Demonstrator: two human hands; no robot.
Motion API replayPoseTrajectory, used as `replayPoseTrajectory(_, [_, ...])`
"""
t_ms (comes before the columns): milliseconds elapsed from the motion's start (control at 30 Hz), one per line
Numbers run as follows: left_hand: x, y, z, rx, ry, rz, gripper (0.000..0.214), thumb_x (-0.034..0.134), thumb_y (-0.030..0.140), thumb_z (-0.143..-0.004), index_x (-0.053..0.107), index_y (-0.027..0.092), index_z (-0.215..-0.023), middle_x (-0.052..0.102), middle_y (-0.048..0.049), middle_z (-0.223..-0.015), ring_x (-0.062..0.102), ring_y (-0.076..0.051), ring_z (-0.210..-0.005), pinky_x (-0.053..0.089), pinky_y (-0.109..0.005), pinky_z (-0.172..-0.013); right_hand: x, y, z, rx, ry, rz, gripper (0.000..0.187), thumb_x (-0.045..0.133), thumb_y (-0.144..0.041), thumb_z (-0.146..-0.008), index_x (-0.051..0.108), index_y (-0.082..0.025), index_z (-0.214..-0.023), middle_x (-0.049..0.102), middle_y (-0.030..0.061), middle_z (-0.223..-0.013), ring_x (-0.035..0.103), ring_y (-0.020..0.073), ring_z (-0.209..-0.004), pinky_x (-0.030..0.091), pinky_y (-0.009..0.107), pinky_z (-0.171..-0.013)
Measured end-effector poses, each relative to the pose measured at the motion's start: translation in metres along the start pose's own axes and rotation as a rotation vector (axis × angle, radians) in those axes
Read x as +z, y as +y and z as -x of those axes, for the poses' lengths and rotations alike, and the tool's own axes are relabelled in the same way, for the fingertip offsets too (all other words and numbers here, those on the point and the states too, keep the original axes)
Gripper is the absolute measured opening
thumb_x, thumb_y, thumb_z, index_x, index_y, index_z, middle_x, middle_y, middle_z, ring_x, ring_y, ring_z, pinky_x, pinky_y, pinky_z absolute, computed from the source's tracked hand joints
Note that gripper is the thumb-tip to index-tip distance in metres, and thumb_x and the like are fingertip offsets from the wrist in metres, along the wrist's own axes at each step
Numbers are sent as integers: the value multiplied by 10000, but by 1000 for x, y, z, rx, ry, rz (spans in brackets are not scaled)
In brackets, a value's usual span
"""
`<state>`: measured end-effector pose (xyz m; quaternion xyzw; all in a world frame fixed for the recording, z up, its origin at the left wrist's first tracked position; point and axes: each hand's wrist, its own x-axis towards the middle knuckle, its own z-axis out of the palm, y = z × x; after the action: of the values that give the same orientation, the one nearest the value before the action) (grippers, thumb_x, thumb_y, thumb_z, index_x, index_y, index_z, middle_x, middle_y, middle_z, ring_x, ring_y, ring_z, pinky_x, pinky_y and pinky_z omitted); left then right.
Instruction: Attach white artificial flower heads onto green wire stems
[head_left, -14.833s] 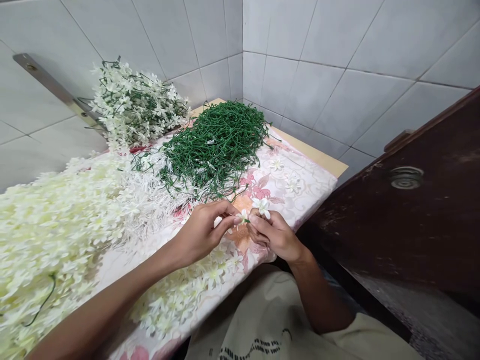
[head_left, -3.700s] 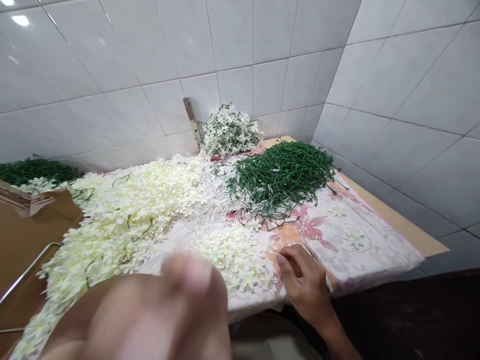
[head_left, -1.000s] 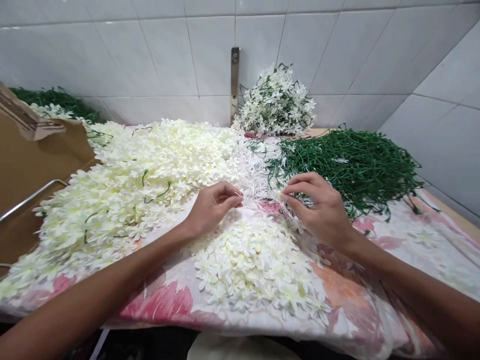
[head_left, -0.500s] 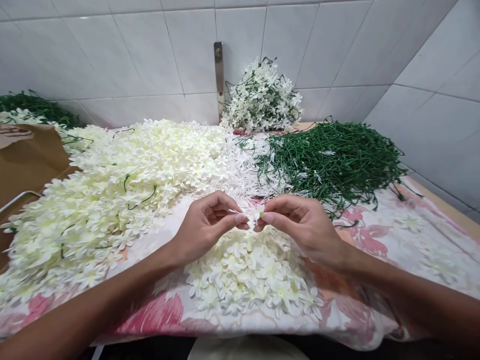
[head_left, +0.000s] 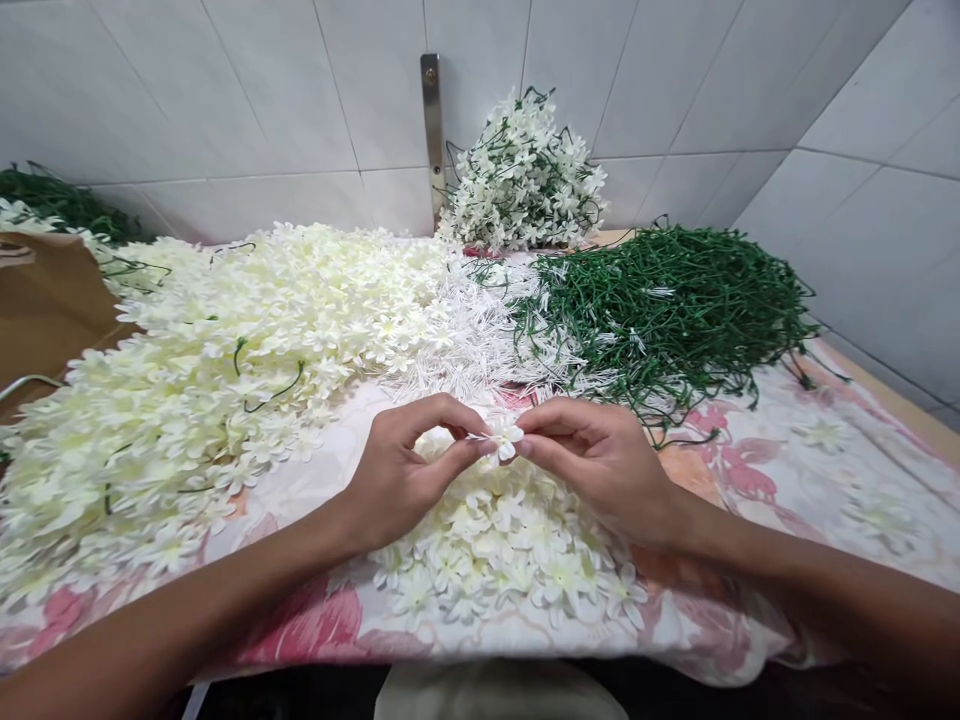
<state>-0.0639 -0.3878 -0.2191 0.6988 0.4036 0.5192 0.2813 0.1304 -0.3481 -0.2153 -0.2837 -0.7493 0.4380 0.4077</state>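
Observation:
Between my two hands is a small white artificial flower, held above the table. My left hand is closed, its thumb and forefinger pinching thin white strands at the flower's left side. The closed fingertips of my right hand grip the flower from the right; its back is hidden by them. Below the hands lies a small heap of loose white flower heads. Just beyond them are many thin white stamens in a loose spread.
A large mass of white flower heads covers the left side. Green stems are piled at the right. Assembled flowers with stems stand against the tiled wall. A brown bag sits at far left, on a floral cloth.
The flower has turned so its petals show more fully, and white strands now show at its left. Both hands have come slightly lower in view and closer together.

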Motion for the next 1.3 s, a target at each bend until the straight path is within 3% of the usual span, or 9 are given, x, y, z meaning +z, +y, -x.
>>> replayPoseTrajectory(133, [1, -1, 2, 29, -9, -19, 78, 683, 132, -808, 649, 200, -827, 672, 13, -762, 618, -100, -717, 482, -217, -694, -1, -4, 2, -81, -7, 170, 86, 636, -159, -824, 707, -175, -779, 711, -5, -707, 633, 101, -590, 468, 189, -545])
replayPoseTrajectory(300, [1, -2, 3, 28, -1, -23, 86, 670, 131, -819, 647, 210, -845, 676, 13, -792, 626, -106, -759, 486, -219, -724, -1, -6, 1, -90, -41, 173, 59, 648, -151, -818, 700, -169, -838, 725, -4, -762, 655, 101, -644, 483, 172, -584])
replayPoseTrajectory(600, [0, 1, 3, -17, 13, -14, 54, 602, 153, -864, 568, 193, -875, 620, -33, -895, 613, -145, -862, 496, -288, -792, -2, -4, -2, -122, 18, 252, 78, 650, -144, -811, 698, -155, -752, 718, -3, -717, 636, 96, -598, 479, 184, -585])
replayPoseTrajectory(833, [-5, 11, -1, 186, -106, -127, 111, 613, 76, -820, 562, 175, -819, 627, -101, -1177, 577, -213, -1114, 449, -378, -962, -4, -5, -2, -158, 23, 343, 88, 643, -163, -810, 705, -165, -748, 727, 19, -720, 653, 127, -598, 497, 222, -602])
replayPoseTrajectory(933, [-4, 12, -4, 264, -154, -178, 114, 603, 65, -821, 560, 168, -802, 662, -108, -1097, 608, -203, -1037, 465, -376, -926, -4, -5, -2, -185, 15, 347, 100, 622, -143, -816, 696, -164, -753, 724, 20, -725, 649, 122, -604, 488, 216, -595])
replayPoseTrajectory(1133, [-3, 11, -5, 302, -110, -281, 106, 606, 87, -817, 556, 168, -770, 654, -61, -808, 588, -173, -782, 473, -327, -727, -6, -5, -2, -183, 11, 356, 105, 607, -152, -820, 685, -169, -752, 703, 6, -695, 618, 115, -581, 474, 220, -580])
replayPoseTrajectory(1300, [-4, 12, -5, 277, -129, -309, 107, 593, 81, -820, 551, 168, -774, 659, -112, -1030, 612, -197, -956, 477, -351, -847, -6, -4, -3, -147, 21, 321, 106, 601, -171, -830, 678, -174, -757, 697, 11, -706, 611, 123, -596, 474, 233, -590])
